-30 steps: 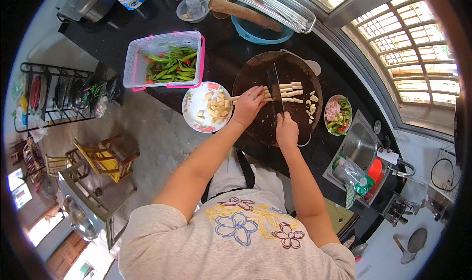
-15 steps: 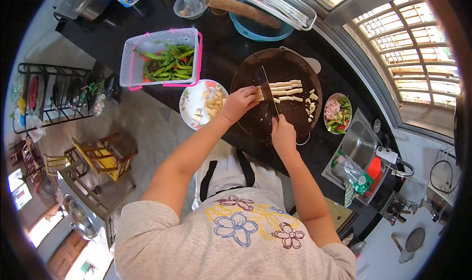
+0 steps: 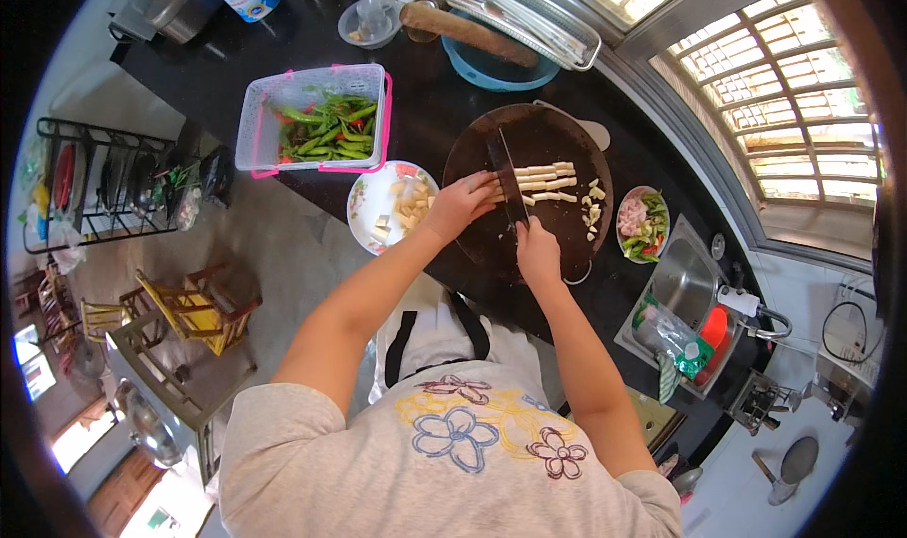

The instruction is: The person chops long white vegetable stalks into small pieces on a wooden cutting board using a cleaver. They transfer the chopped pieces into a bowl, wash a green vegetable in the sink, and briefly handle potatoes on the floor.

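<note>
A dark cleaver stands on edge across several pale vegetable strips on a round dark chopping board. Its handle is wrapped by my right hand. Left of the blade, my left hand presses its fingertips on the strips, close to the steel; the ends under those fingers are hidden. Small garlic-like pieces lie on the board's right side. Beside my left wrist, a flower-patterned white plate holds pale cut chunks.
A clear pink-edged box of green and red chillies stands behind the plate. Right of the board are a small plate of chopped meat and peppers and a steel sink. Behind it sit a blue basin and a brown rolling pin.
The view has shifted slightly. Both hands keep their places on the strips and the cleaver; the blade still stands across the strips, with little visible difference.
</note>
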`<state>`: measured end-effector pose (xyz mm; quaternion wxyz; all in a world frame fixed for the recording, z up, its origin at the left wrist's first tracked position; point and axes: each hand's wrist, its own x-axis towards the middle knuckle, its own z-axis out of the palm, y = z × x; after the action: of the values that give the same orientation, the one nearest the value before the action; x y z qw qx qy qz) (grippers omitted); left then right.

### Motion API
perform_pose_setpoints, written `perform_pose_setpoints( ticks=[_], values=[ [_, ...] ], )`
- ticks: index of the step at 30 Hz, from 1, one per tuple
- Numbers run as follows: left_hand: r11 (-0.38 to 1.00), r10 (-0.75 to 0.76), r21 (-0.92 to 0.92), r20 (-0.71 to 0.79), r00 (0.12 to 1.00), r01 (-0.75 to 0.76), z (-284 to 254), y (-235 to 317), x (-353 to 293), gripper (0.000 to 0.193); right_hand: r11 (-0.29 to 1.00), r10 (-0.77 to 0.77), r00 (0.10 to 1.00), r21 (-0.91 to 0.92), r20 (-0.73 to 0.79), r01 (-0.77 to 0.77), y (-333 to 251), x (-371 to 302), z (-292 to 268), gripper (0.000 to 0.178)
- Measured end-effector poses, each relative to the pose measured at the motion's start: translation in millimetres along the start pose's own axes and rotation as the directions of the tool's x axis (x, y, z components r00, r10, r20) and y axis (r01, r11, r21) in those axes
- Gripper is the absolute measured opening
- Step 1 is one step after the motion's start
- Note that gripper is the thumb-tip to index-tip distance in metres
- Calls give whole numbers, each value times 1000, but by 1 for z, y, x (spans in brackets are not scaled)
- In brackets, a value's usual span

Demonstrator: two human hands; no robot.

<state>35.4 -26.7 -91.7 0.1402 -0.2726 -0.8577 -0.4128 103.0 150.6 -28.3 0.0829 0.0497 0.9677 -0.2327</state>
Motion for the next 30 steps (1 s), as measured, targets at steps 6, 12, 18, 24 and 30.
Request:
perform_pose_setpoints(
  ticks=[6, 12, 18, 24, 30],
  values=[
    [1000, -19, -22, -18, 1000, 18, -19, -1, -17, 31, 999, 46, 998, 19, 42, -47, -25, -21, -29, 24],
    [998, -29, -50, -45, 999, 27, -13, -2, -20, 25, 997, 17, 996, -71, 83, -12, -24, -21, -16, 23],
    [999, -25, -41, -80, 996, 22, -8, -7, -21, 19, 998, 17, 990, -70, 138, -8, -27, -6, -12, 23],
    [1000, -16, -21, -92, 996, 14, -7, -8, -20, 20, 999, 46, 997, -17, 57, -45, -18, -5, 13, 24],
    [995, -92, 14, -147, 985, 95, -3, 4, -17, 23, 998, 3, 1000, 61, -8, -3, -22, -10, -14, 24]
  ],
)
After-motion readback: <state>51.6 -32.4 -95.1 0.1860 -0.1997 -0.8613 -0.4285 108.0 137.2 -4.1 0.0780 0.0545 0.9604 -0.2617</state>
